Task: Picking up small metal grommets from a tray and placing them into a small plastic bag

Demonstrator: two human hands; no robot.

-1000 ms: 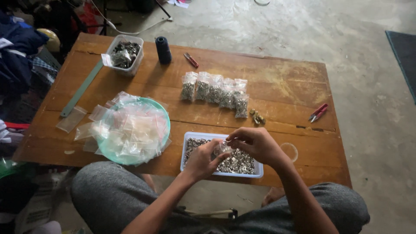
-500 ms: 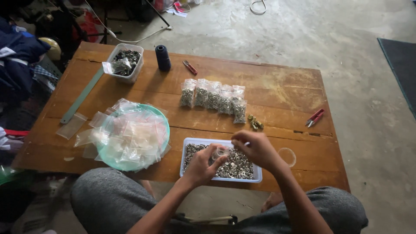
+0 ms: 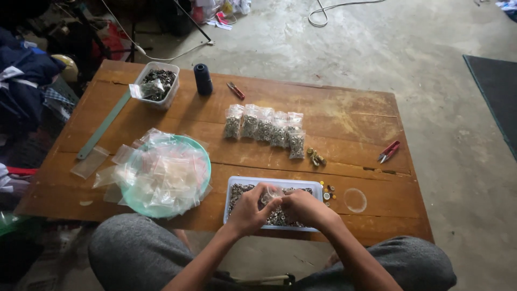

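Two hands over a tray of metal fasteners

Two hands meet above the shallow white rectangular tray of small silvery metal fasteners at the near edge of the worn wooden desk. Going from the left: a long pale-green ruler lies slantwise, with a white tub of dark metal bits at its far end. Nearer the person sits a round turquoise plastic basin heaped with empty clear plastic bags. Behind it stands a dark thread spool, with a small red-handled tool just beside.

Mid-desk, a row of filled clear bags lies side by side, a few brass-coloured pieces at its right end. Below, the left hand and right hand are both pinched on one small clear plastic bag, held just over the tray's contents. Right of the tray lies a clear round ring, and farther off, red-handled snips.
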